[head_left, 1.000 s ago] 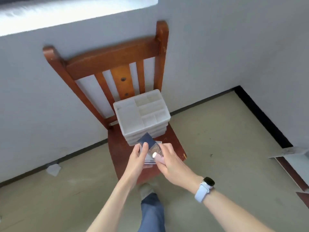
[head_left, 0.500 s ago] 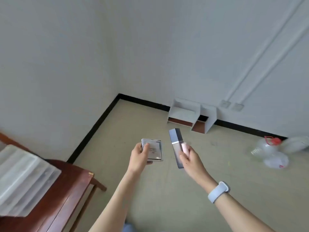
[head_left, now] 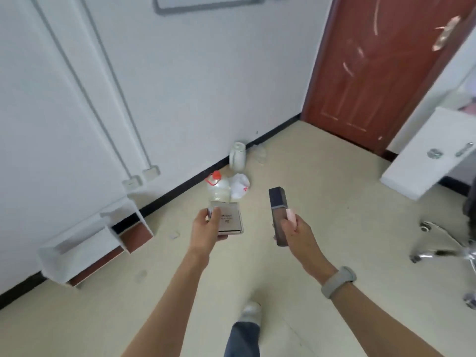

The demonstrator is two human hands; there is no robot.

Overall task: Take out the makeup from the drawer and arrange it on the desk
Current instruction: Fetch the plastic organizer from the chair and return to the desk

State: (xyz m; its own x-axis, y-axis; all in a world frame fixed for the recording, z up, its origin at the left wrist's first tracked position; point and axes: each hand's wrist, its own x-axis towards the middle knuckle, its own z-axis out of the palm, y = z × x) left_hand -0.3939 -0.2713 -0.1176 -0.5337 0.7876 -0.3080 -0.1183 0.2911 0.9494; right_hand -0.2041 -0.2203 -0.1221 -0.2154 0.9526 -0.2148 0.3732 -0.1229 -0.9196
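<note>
Both hands are loaded and the person is out in the open room, mid-carry. The left hand (head_left: pixel 208 228) grips a flat square compact (head_left: pixel 230 219), thumb laid across its lid and fingers curled beneath, held level in front of the body. The right hand (head_left: pixel 296 234) clasps a tall dark bottle (head_left: pixel 278 215) together with a small pink tube (head_left: pixel 291 217); the bottle's dark cap points away from the person, and the tube is pinned against the bottle under the thumb.

As a judgement of progress: the makeup is clearly out of its drawer, so the fetching part looks done for these three pieces. The arranging part is not. Nothing is set down, and the only candidate surface is a white desk edge (head_left: pixel 422 161) far off to the right, well apart from both hands. No drawer is visible here, so whether more items wait inside cannot be told.

Pose-wise, both forearms reach forward at roughly matching height, elbows bent, wrists nearly straight, the two hands apart with bare floor (head_left: pixel 180 292) between them. A grey band (head_left: pixel 338 281) sits on the right wrist.
</note>
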